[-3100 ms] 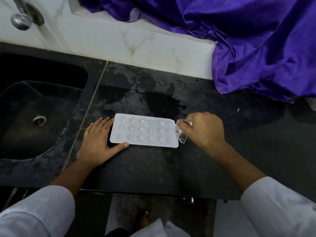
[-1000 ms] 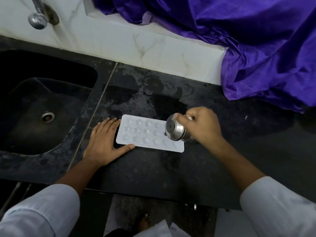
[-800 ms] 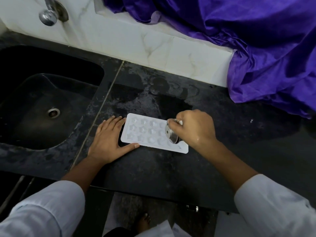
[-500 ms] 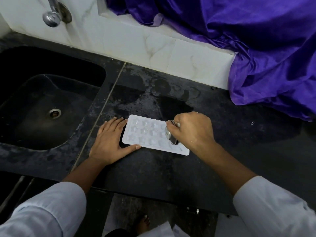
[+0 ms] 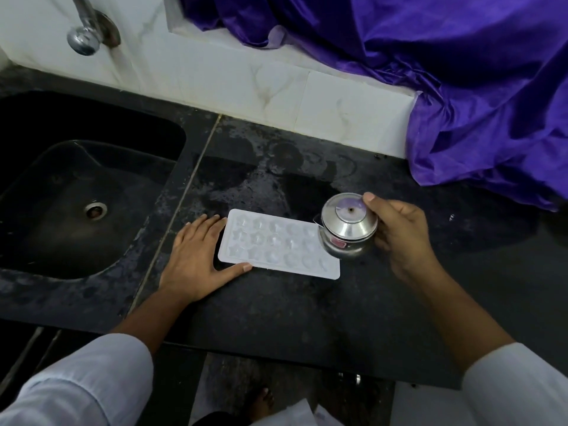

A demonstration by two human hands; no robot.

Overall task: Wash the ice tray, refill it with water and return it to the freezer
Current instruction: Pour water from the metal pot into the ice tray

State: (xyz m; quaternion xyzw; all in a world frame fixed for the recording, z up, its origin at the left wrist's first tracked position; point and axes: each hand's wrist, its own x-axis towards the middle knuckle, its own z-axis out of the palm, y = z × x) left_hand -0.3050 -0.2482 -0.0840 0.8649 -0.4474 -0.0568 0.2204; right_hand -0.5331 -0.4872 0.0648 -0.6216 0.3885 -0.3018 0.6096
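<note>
**Steel pot held at the right end of the ice tray, left hand bracing it**

The ice tray (image 5: 276,241) lies flat on the dark tabletop (image 5: 292,318), with the sink (image 5: 61,235) to its left and the tap (image 5: 86,38) up beyond that, on the far wall. A purple cloth (image 5: 461,87) is heaped well to the tray's far right.

The left hand (image 5: 193,259) rests palm down on the tabletop at the tray's left short edge. Its fingers (image 5: 212,221) are straight and close together, touching that edge, and the thumb runs along the tray's near long edge. Judging by this, the hand is there as a stop, so the light plastic tray does not slide on the wet surface while water goes in.

The right hand (image 5: 399,235) holds a small steel pot (image 5: 349,230) at the tray's right end, overlapping its last pockets. Its fingers (image 5: 381,207) are curled round the pot's body from the right side. The pot looks close to level, with what seems to be its mouth turned up toward the camera. Whether it sits on the tray or hangs just above it cannot be told, nor whether any water is left inside.

The tray's star and round pockets look glossy, which suggests that refilling is the step in hand. How full they are is not clear
</note>
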